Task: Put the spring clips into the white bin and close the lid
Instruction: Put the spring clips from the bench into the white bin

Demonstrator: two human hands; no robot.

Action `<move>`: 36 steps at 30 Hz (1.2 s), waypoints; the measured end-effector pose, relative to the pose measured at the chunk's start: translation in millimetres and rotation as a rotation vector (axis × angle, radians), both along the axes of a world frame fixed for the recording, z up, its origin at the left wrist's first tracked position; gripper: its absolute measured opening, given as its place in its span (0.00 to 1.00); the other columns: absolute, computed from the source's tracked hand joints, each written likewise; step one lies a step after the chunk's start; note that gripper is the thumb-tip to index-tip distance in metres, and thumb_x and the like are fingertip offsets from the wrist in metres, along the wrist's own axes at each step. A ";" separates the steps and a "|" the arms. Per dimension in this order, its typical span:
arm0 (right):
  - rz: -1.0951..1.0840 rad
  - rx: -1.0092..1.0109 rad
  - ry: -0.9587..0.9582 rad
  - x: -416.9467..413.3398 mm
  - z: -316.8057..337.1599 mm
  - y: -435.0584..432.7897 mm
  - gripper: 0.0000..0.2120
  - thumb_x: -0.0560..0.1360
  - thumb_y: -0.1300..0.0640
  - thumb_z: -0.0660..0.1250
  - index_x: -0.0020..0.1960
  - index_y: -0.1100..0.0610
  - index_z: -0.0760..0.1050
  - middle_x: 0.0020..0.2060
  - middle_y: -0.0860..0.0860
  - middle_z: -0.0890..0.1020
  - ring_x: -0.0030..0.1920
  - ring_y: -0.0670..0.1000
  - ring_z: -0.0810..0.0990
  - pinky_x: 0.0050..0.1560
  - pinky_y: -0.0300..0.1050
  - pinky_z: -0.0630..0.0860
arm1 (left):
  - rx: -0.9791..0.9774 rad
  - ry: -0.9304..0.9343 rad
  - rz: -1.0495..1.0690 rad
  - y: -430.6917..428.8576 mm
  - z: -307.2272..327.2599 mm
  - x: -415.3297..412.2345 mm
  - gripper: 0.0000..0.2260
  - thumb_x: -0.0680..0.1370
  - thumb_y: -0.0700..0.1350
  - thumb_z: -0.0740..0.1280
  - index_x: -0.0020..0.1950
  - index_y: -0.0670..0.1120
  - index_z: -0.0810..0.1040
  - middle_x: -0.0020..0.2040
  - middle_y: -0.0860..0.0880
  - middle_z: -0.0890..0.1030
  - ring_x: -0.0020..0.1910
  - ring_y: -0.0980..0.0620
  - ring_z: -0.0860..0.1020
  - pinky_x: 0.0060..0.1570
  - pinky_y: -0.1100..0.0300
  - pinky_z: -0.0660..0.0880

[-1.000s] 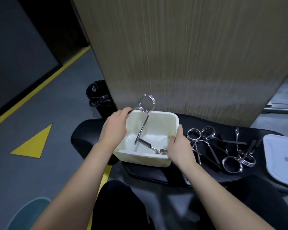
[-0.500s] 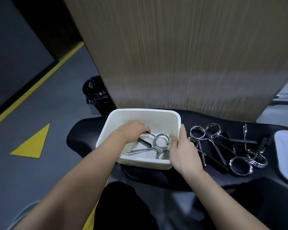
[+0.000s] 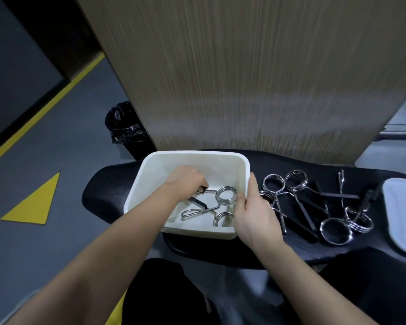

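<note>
Your left hand [image 3: 182, 184] is down inside the bin [image 3: 240, 160], fingers curled around the black-tipped handle of a clip [image 3: 227, 195] whose coil lies flat on the bin floor. Grip reads as closed on that handle, though the fingertips are partly hidden under the knuckles. Your right hand [image 3: 256, 212] sits on the bin's right wall near the front corner, thumb over the rim on the inside and palm against the outside, so it clasps the wall. A second clip [image 3: 224, 218] lies in the bin nearer you, its coil beside your right thumb and its wire handle crossing under the first clip's black grip. Bin stands open on a black padded seat [image 3: 108, 191]. Right of the bin, on the same seat, the loose clips [image 3: 298, 198] lie in a tangle: two coils side by side closest to the bin, handles trailing toward you; farther right, a large single ring and a stacked coil near the seat's front edge. Exact count of the loose ones is hard to tell from the overlap. Lid [image 3: 401, 214] rests flat at the far right, partly out of frame, well apart from the bin. Wood-grain panel [image 3: 256, 71] stands just behind the seat; a black-lined trash can [image 3: 124, 127] sits on the floor at its left.
</note>
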State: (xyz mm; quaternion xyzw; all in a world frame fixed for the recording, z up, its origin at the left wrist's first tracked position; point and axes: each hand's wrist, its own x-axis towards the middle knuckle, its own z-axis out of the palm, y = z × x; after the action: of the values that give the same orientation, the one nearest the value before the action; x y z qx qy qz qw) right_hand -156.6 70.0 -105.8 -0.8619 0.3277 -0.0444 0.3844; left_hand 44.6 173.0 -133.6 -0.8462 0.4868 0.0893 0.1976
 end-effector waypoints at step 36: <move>-0.085 -0.678 0.389 -66.4 -48.2 -160.3 0.17 0.76 0.61 0.60 0.64 0.56 0.75 0.63 0.54 0.77 0.64 0.59 0.70 0.62 0.55 0.65 | -0.507 0.038 0.451 31.0 29.1 -133.7 0.27 0.78 0.67 0.51 0.40 0.47 0.77 0.34 0.52 0.80 0.40 0.48 0.78 0.37 0.56 0.69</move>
State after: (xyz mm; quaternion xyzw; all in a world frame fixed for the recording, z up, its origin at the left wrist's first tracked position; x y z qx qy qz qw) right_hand -223.0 -90.3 -154.1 -0.9181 0.3964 -0.0017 0.0063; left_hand -89.0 204.0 -104.4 -0.9529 0.2979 0.0225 -0.0527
